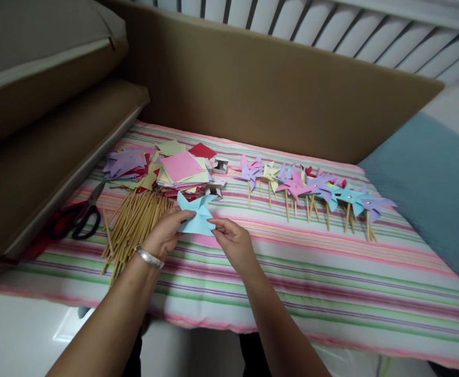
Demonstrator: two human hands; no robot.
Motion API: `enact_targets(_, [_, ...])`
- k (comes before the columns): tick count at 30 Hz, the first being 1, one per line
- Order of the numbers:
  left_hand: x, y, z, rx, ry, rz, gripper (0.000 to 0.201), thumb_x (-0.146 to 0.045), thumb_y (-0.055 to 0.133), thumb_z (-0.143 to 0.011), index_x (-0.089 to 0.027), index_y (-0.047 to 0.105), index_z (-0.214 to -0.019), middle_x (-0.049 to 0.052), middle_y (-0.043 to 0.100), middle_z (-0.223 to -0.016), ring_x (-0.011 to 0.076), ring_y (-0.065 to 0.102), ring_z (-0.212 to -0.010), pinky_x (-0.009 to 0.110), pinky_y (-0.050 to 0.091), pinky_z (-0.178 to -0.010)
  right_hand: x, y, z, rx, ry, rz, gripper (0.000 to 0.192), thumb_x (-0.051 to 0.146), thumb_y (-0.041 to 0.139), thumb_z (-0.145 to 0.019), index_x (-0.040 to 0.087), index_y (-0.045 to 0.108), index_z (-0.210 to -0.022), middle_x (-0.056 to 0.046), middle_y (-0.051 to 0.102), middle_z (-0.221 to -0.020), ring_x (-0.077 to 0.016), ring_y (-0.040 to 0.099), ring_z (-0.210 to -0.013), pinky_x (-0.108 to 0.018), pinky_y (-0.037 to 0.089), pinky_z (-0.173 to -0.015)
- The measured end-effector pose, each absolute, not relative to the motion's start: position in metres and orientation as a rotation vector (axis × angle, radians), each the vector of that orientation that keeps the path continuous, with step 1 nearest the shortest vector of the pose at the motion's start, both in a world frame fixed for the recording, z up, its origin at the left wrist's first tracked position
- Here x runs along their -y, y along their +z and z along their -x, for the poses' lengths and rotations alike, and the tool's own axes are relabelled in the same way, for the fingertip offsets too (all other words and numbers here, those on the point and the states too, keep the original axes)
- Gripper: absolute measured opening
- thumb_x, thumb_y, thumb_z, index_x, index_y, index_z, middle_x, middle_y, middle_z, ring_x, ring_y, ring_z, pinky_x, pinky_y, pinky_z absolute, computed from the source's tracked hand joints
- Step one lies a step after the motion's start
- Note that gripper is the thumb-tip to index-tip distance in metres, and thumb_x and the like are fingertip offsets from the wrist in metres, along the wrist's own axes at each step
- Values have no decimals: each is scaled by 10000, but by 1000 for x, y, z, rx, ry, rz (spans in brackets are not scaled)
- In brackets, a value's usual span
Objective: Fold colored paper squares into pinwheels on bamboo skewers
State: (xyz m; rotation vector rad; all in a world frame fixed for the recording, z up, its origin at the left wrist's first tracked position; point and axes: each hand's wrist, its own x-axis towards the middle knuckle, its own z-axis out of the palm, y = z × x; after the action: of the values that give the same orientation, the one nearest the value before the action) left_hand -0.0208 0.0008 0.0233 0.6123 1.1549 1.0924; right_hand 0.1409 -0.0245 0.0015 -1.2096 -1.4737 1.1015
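Observation:
A light blue paper pinwheel (198, 222) is held up between both hands over the striped cloth. My left hand (169, 226), with a silver bangle on its wrist, pinches the pinwheel's left side, the thumb lying toward its centre. The fingers of my right hand (231, 238) are closed on its lower right corner. Part of the paper is covered by my left thumb. A pink sheet (205, 240) lies beneath the pinwheel. Just left of my left hand is a heap of thin wooden sticks (129, 230).
Stacked coloured paper squares (181, 166) and small white boxes (220, 166) lie behind my hands. Finished pinwheels on sticks (296, 184) form a row at the right. Black-handled scissors (86, 217) rest at the left. A brown board (253, 89) stands along the back.

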Motion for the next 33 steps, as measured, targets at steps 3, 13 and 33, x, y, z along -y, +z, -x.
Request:
enact_targets(3, [0,24,22,-1139,1074,-578,158,-223,714,-508,-149,579,-545,-32,571,-467,93,483,-438,219,355,-472,26,3,-142,1669,929,1202,257,128,544,-754,252,696,-921,-8,642,-800,-144,578,-724,-275,457,-688])
enact_targets(13, [0,19,19,-1124,1061,-643,185,-205,729,-497,-115,666,-647,16,656,-562,124,546,-496,242,404,-547,23,5,-143,1648,913,1218,82,229,639,-745,254,709,-779,-49,653,-1017,-207,578,-1020,-338,429,-897])
enact_targets(33, [0,13,16,-1149,1036,-631,191,-193,714,-521,-121,653,-686,8,654,-568,116,550,-478,225,408,-501,25,-1,-145,1642,1117,1301,210,215,551,-770,243,677,-935,17,573,-666,-133,512,-609,-267,413,-605])
